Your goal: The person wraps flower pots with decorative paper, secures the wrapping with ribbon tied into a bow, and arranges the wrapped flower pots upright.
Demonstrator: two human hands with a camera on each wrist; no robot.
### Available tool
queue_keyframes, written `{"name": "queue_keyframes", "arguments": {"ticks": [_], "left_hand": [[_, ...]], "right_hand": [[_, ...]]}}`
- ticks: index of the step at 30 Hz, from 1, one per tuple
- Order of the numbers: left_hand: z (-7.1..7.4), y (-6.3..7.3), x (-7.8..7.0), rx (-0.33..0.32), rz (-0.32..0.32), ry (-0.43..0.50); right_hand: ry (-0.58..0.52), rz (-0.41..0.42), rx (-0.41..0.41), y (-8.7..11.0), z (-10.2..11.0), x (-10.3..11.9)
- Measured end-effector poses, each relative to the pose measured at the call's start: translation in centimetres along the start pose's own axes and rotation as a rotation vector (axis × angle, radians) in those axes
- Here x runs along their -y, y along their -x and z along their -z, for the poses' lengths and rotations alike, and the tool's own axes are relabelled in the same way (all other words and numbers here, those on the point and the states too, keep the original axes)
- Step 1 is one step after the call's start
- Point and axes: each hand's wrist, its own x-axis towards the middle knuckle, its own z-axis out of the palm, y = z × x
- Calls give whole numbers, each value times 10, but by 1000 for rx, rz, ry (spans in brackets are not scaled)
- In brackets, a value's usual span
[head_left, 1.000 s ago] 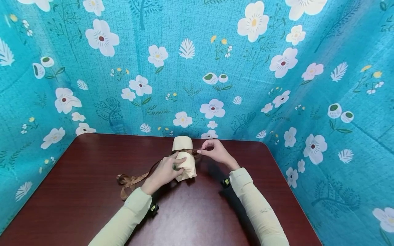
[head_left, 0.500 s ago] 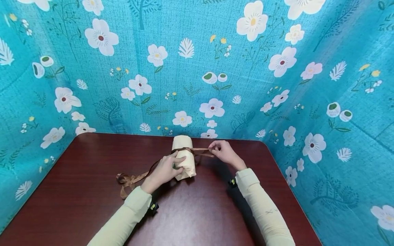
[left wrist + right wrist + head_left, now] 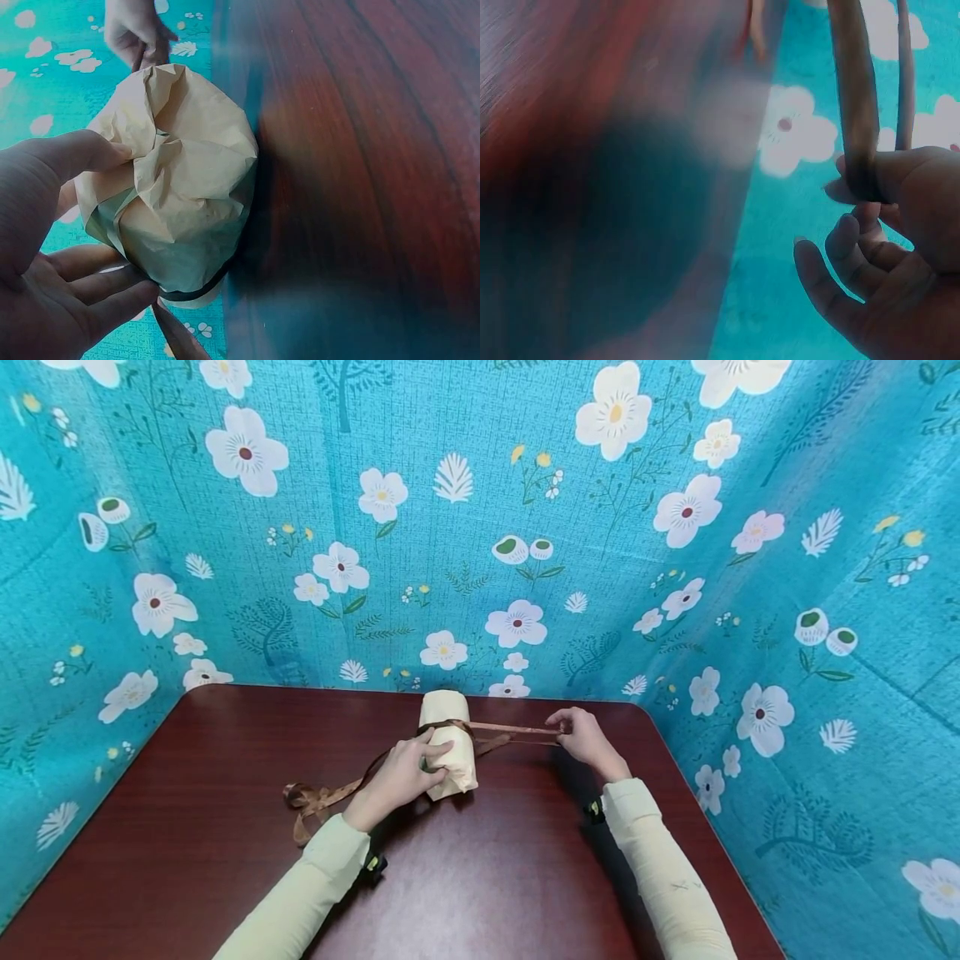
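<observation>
A cylinder-like parcel wrapped in cream paper (image 3: 444, 706) lies on the table, with a brown ribbon (image 3: 517, 728) around its middle. My left hand (image 3: 397, 777) grips the parcel's near part. In the left wrist view, the thumb presses the crumpled, folded paper end (image 3: 195, 165) while the other fingers lie along the side by the ribbon. Off to the right, my right hand (image 3: 588, 742) pinches the ribbon between thumb and finger. Two strands run from the parcel to that hand. The right wrist view shows the ribbon (image 3: 855, 82) bent over at the pinch.
More ribbon trails left from the parcel to a loose, looped heap (image 3: 300, 797) on the table. The dark red-brown table (image 3: 465, 893) has its far edge just behind the parcel. A blue flowered cloth (image 3: 420, 593) hangs behind and along both sides.
My right hand has moved right, away from the parcel, drawing out a longer stretch of ribbon. The left hand and the parcel have stayed in place.
</observation>
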Motion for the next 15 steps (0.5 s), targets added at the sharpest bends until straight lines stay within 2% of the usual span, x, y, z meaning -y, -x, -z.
{"name": "queue_keyframes", "arguments": {"ticks": [6,15], "left_hand": [[0,0,-2,8,10,10],[0,1,0,-1,6,25]], "right_hand": [[5,-36,13,20,15,-25],[8,-162,-45,36,37,-54]]}}
